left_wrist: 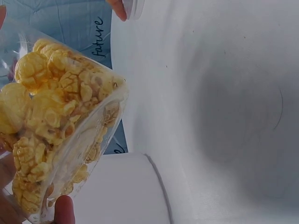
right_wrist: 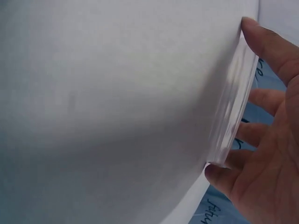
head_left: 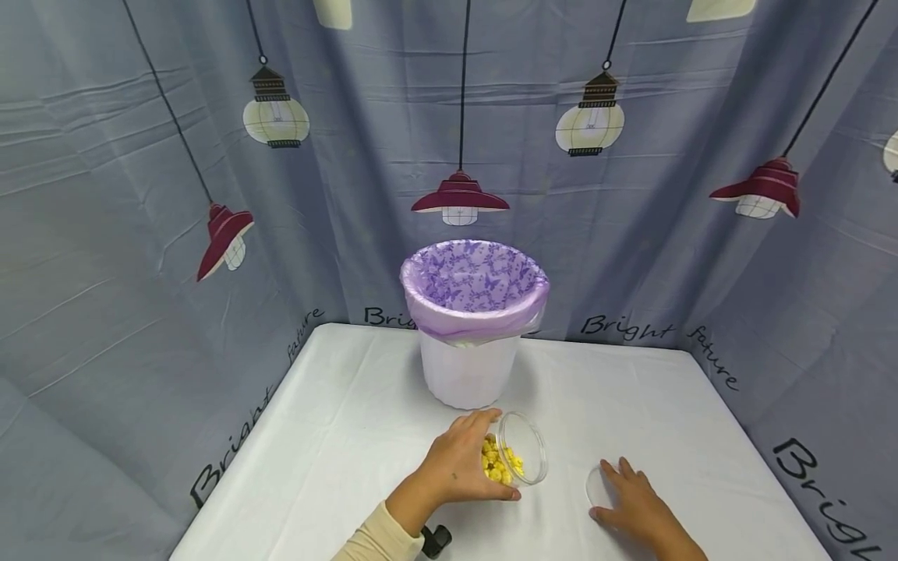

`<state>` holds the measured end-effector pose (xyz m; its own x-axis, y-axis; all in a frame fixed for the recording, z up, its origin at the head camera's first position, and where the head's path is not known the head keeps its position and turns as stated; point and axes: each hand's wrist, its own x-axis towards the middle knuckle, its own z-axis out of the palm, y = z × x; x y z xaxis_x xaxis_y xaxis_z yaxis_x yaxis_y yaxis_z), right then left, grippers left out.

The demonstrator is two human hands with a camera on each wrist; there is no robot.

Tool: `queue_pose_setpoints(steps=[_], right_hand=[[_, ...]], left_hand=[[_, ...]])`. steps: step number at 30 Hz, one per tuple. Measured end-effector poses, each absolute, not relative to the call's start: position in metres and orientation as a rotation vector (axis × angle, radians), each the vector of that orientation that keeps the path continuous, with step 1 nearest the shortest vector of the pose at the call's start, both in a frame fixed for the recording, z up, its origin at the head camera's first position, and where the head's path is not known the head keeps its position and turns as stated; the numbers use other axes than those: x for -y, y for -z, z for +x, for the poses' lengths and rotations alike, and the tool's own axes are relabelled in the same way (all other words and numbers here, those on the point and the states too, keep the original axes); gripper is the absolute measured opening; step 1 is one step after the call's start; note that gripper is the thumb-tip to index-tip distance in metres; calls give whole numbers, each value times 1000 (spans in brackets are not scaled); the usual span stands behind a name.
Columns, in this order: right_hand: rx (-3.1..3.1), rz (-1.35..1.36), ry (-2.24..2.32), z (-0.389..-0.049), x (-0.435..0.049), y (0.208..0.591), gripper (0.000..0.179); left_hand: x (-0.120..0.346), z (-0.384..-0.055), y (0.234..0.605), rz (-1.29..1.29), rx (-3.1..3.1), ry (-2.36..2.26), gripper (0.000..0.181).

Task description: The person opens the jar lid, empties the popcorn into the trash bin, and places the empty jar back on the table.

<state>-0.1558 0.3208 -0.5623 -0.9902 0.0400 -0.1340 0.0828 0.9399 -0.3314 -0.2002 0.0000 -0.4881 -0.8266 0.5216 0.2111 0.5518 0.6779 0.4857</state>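
My left hand (head_left: 452, 463) grips a clear plastic jar (head_left: 535, 448) partly filled with yellow popcorn (head_left: 494, 464). Its open mouth leans to the right, and the thumb and fingers span the jar's sides. Seen from the left wrist, the popcorn (left_wrist: 49, 109) lies against the clear wall, and a fingertip (left_wrist: 64, 210) rests at the base rim. Further right, my right hand (head_left: 634, 502) holds a round clear lid (head_left: 596, 488) low over the table. In the right wrist view, thumb and fingers grip the edge of that lid (right_wrist: 233, 102).
A white bin (head_left: 466, 374) with a purple patterned liner (head_left: 477, 315) stands at the back of the white table (head_left: 351, 421), just beyond the jar. A grey-blue curtain (head_left: 365, 195) printed with lamps surrounds the table. Below the left wrist shows a small black object (head_left: 436, 540).
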Motion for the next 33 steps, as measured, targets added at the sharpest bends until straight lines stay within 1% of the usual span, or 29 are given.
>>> queue_pose_setpoints(steps=[3, 11, 14, 17, 21, 24, 33], right_hand=[[-2968, 96, 501, -156, -323, 566, 105], [-2990, 76, 526, -154, -324, 570, 106], [-3003, 59, 524, -153, -324, 568, 104], [-3021, 43, 531, -153, -324, 564, 97], [-3031, 61, 583, -157, -324, 555, 91], [-3030, 73, 628, -160, -326, 544, 90], [-3083, 82, 670, -171, -333, 507, 101]], left_hand=[[-1, -200, 488, -910, 2822, 844, 114], [1, -197, 489, -897, 2829, 857, 114], [1, -197, 489, -891, 2839, 854, 114], [2, -197, 488, -886, 2841, 852, 114], [4, -197, 488, -885, 2842, 837, 114], [5, -198, 488, -887, 2839, 825, 114], [4, -200, 486, -899, 2843, 823, 115]])
